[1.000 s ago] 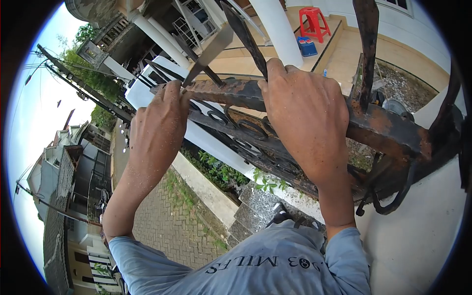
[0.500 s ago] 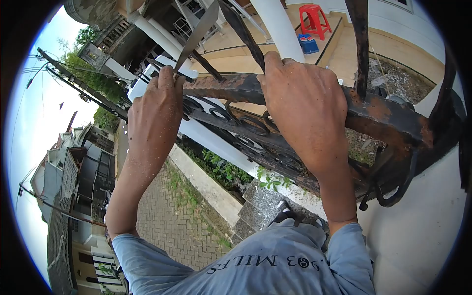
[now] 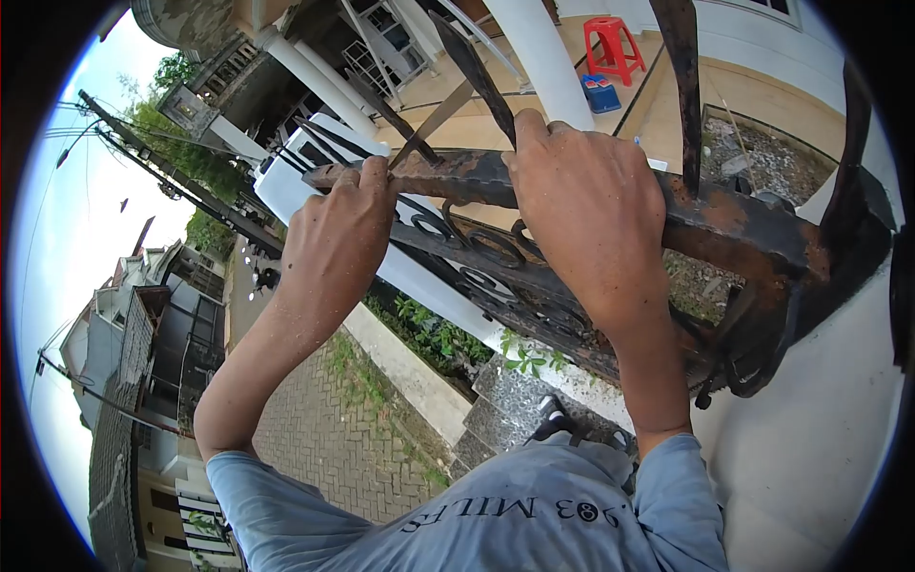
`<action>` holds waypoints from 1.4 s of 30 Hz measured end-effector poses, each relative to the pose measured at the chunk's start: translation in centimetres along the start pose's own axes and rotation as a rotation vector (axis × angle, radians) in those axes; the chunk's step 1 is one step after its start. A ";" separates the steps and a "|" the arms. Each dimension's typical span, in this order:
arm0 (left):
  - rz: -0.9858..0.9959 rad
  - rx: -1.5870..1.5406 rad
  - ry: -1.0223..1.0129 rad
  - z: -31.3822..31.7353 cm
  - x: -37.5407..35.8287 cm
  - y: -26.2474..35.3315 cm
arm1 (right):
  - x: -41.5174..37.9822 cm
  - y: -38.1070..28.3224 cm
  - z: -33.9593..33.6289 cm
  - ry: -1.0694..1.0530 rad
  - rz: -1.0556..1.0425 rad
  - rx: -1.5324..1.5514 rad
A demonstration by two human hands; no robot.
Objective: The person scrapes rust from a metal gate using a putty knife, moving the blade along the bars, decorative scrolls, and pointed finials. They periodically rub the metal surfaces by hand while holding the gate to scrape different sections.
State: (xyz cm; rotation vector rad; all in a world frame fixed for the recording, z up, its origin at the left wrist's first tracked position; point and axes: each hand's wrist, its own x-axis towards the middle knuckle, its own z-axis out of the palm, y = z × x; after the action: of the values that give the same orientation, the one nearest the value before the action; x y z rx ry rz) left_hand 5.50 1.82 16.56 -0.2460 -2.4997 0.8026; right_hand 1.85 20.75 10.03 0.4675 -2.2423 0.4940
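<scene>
My left hand [image 3: 338, 234] is closed around a flat metal blade [image 3: 434, 122], which slants up and right from my fingers, across the fence top. Its handle end is hidden in my hand. My right hand [image 3: 596, 214] grips the rusty top rail [image 3: 457, 176] of a black iron fence, beside a pointed picket [image 3: 474, 69]. Black paint on the rail has come away in brown rust patches. Below it run curled iron scrolls [image 3: 491, 238].
A red plastic stool [image 3: 613, 52] and a blue box [image 3: 600, 93] stand on the tiled porch beyond the fence. More pointed pickets [image 3: 684, 95] rise near my right hand. Under me are a stone step [image 3: 510, 396] and brick paving [image 3: 315, 429].
My left hand has moved right and slightly down along the rail, closer to my right hand. The blade has swung lower and further right. My right hand keeps its hold.
</scene>
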 end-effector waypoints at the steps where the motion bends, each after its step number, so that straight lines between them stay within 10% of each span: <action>1: -0.027 0.012 -0.033 -0.5 0.4 -0.4 | 0.0 0.1 0.1 -0.004 0.000 0.001; 42: -0.012 0.120 0.039 -2.6 2.1 -0.4 | -0.3 0.1 0.5 0.093 -0.049 -0.053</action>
State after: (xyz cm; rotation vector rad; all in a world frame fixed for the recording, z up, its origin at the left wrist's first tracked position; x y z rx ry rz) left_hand 5.02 3.43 19.44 -0.2035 -2.4038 0.9306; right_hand 1.71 20.68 9.48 0.4620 -2.1442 0.4208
